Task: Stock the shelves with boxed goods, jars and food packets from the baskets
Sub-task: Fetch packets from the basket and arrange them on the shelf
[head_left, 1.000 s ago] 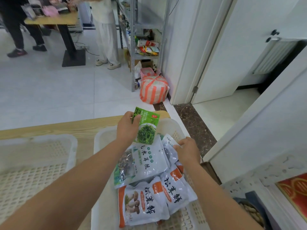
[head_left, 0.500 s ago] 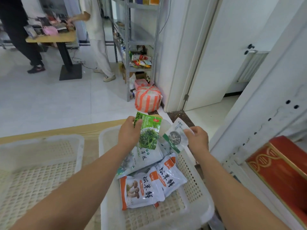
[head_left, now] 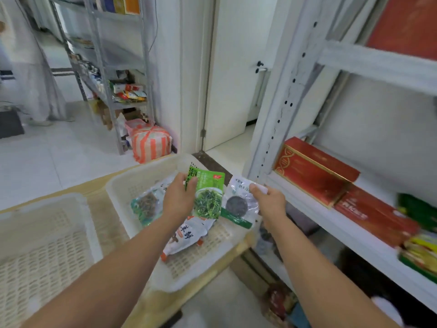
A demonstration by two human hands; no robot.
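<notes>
My left hand [head_left: 178, 200] grips a green packet of seaweed [head_left: 208, 195] above the right white basket [head_left: 142, 178]. My right hand [head_left: 269, 202] pinches the top of a clear packet with a dark round disc [head_left: 238, 204], held beside the green one near the basket's right rim. Inside the basket lie a white packet with orange trim [head_left: 186, 237] and a packet of dark dried food [head_left: 146, 204]. The white metal shelf [head_left: 331, 216] stands to the right, with red boxes [head_left: 314, 171] on it.
A second white basket [head_left: 45, 245] sits on the wooden table [head_left: 99, 188] at left. Green and yellow packets [head_left: 418, 247] lie at the shelf's right end. A striped orange bag [head_left: 151, 143] stands on the floor by a far grey shelving unit [head_left: 106, 67]. A white door [head_left: 234, 67] is behind.
My right hand lifted the clear packet out of the basket and carried it right, toward the shelf. My view has swung right, bringing the shelf and red boxes into sight.
</notes>
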